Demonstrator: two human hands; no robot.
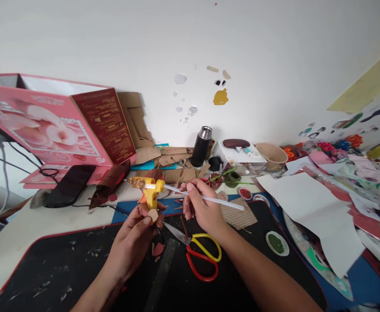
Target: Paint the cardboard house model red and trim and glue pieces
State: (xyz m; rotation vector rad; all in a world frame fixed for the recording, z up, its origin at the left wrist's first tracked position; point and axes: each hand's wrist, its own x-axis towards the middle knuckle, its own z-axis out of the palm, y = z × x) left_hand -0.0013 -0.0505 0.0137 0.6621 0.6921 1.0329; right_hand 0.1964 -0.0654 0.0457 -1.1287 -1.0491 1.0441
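My left hand (138,234) is closed round the handle of a yellow hot glue gun (150,190), whose nozzle points left. A small tan cardboard piece (153,215) sits between that hand's thumb and fingers. In my right hand (201,203) a long translucent glue stick (224,202) is pinched, its left end at the back of the glue gun. Whether the end is inside the gun cannot be made out clearly. Scissors (191,247) with one red and one yellow handle lie open below my hands. A dark ruler (162,271) lies beside them.
A black mat (76,268) covers the table front. A phone (70,185) and a pink box (60,125) stand left. Behind are a black thermos (202,146) and cardboard scraps (175,173). On the right are a dish of green paint (277,243) and white paper (313,216).
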